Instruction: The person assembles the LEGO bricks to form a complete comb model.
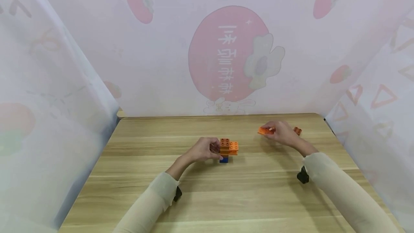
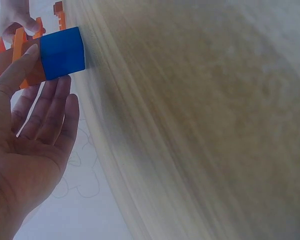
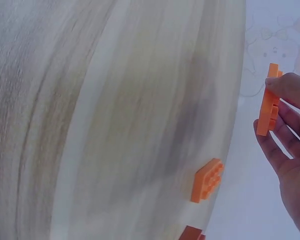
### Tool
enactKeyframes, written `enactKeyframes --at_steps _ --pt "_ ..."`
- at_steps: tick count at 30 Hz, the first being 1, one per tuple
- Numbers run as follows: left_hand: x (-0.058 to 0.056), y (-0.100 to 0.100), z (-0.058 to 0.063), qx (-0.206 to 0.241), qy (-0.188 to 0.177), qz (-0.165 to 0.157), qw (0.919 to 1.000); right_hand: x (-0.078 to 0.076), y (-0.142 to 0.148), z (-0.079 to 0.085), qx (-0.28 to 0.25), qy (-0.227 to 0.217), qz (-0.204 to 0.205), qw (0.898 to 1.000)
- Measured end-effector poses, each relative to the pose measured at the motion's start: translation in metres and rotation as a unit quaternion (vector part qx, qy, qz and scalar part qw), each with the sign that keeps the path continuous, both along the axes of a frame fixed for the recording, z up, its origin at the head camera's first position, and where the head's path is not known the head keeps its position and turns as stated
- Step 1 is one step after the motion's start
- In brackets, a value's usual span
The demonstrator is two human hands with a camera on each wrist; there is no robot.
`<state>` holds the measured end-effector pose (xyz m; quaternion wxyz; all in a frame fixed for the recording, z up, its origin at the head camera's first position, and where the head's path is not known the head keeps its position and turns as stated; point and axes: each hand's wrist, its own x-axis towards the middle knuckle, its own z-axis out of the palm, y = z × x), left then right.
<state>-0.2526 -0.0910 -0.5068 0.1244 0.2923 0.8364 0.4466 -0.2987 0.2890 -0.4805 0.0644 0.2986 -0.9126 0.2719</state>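
Note:
My left hand (image 1: 204, 149) grips a stack of toy building bricks (image 1: 224, 145), its thumb on one side and fingers on the other. The stack has a blue brick (image 2: 63, 52) at the bottom, brown and orange layers above, and an orange part (image 1: 233, 147) jutting out to the right. Farther right, my right hand (image 1: 280, 133) pinches a thin orange brick (image 3: 268, 102) between thumb and fingers, above the table. Below that hand, a second orange studded brick (image 3: 207, 181) lies on the table.
A brown brick (image 1: 298, 131) lies on the wooden table (image 1: 245, 197) just beyond the right wrist, near the back right. White printed curtains (image 1: 161, 64) hang behind the table and along both sides.

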Motion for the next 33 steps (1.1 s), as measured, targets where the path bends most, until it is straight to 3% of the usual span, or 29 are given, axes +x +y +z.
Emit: enactKeyframes --at_steps 17,33 --pt "0.001 0.001 0.001 -0.008 -0.001 0.005 1.0 0.017 -0.025 0.025 0.018 0.024 0.043 0.999" --pt "0.001 0.0 0.001 -0.003 -0.007 0.003 1.0 0.028 -0.051 0.042 -0.011 0.059 0.107 0.992"
